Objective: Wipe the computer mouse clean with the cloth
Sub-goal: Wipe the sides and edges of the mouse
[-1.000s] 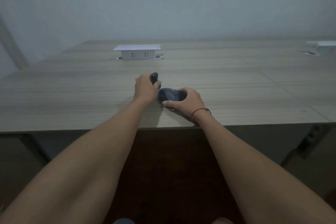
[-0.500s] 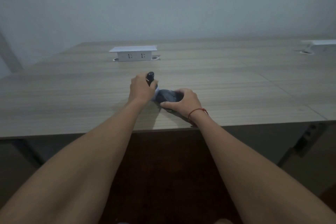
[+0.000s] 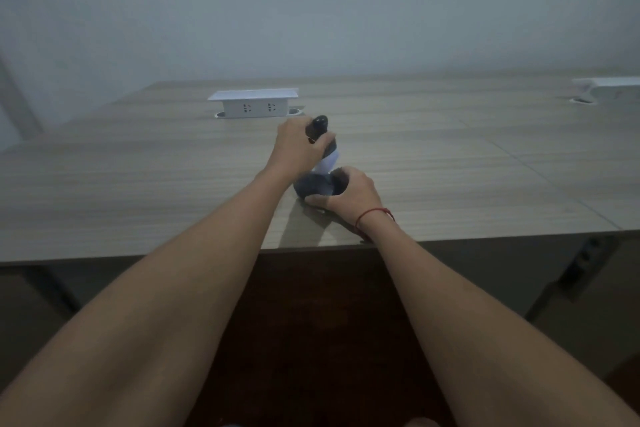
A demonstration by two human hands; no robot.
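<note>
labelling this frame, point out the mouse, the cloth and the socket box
mouse [image 3: 320, 130], head view, dark upper end above the left hand
cloth [image 3: 313, 185], head view, grey bunch under the right hand
socket box [image 3: 258, 108], head view, white front face with the outlets

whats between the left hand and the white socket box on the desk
Only bare desk, in the head view: nothing lies between the left hand and the white socket box.

2 bare forearms, no sleeves; thin red string bracelet round right wrist.
</note>
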